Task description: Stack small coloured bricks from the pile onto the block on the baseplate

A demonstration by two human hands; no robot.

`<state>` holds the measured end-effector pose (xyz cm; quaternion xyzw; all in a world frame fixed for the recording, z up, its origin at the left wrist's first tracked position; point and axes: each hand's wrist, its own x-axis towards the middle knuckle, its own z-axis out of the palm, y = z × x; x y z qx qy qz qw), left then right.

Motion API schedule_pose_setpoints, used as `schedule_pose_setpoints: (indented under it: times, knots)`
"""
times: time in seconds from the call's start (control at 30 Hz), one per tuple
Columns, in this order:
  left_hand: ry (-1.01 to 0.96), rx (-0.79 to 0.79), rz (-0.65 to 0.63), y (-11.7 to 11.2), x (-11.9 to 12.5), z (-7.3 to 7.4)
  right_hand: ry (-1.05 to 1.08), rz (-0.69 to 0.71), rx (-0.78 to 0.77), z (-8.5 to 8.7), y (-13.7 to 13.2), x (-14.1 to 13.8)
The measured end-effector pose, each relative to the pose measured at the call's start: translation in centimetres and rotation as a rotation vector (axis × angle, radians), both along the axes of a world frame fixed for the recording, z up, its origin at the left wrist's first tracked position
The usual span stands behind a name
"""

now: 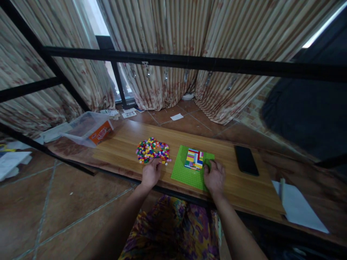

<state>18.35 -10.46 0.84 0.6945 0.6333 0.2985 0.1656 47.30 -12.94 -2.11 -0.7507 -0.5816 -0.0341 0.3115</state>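
A heap of small coloured bricks lies on the wooden table. My left hand rests at the heap's near edge, fingers curled into the bricks. To the right lies a green baseplate with a block of stacked multicoloured bricks on it. My right hand lies on the baseplate's right side, fingers curled near the block's right edge; what they hold, if anything, is hidden.
A black phone lies on the table to the right. A clear plastic box with an orange label stands at the left end. White paper sits at the near right. A black frame bar crosses above.
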Motion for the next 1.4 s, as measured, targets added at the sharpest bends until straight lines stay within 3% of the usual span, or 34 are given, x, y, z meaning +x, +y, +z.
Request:
schedule_pose_setpoints:
  times: [0.23,0.37,0.67,0.83,1.03,1.2,1.4]
  knots:
    - [-0.111,0.018,-0.008,-0.8,0.1,0.1,-0.028,-0.005,-0.030,0.0,0.0,0.1]
    - [-0.014,-0.006,-0.082,-1.2,1.5,0.9,-0.029,-0.009,-0.023,0.1,0.0,0.0]
    - [0.206,-0.078,-0.084,-0.4,2.9,1.6,-0.004,-0.022,-0.039,0.0,0.0,-0.1]
    - [0.027,-0.003,-0.104,-0.5,4.0,1.8,-0.007,-0.033,-0.063,0.2,0.0,-0.3]
    - [-0.250,0.076,-0.208,0.0,7.6,2.9,0.005,-0.047,-0.064,0.5,-0.1,-0.5]
    - [-0.269,0.156,-0.257,0.4,10.2,2.9,0.019,-0.052,-0.080,0.7,-0.1,-0.6]
    - [-0.201,0.217,-0.335,0.8,11.1,2.0,0.019,-0.046,-0.075,1.0,-0.1,-0.7]
